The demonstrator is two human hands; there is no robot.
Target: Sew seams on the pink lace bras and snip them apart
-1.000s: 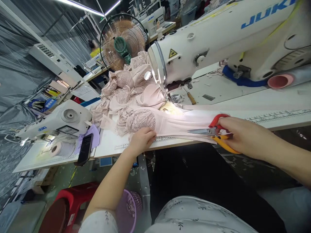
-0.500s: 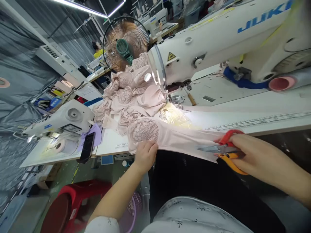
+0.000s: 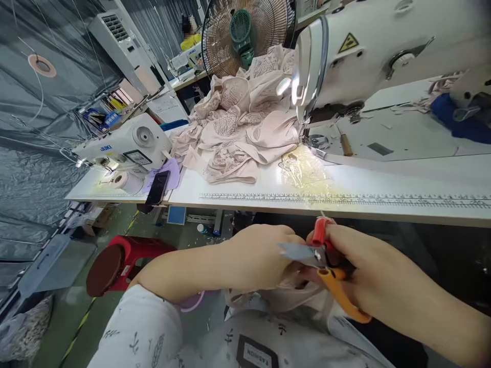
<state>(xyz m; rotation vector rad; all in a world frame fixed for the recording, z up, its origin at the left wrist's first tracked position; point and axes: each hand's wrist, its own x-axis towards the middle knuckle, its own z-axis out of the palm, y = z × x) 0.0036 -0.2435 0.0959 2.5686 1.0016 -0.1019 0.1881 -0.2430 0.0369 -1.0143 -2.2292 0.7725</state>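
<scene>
Clutching bunched pinkish fabric [image 3: 295, 299]: left hand [image 3: 264, 258] | gripping loop-handled, metal-bladed scissors [image 3: 341, 296]: right hand [image 3: 355, 263] | lacy garments [image 3: 226, 123] heaped, rumpled

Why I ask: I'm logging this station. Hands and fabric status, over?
Right hand holding scissors. Left hand close to blades, grip hidden. Pale pink fabric below both hands, partly hidden by them.

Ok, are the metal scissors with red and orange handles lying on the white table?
No, the scissors are gripped in the person's right hand, in front of the white table's near edge.
</scene>
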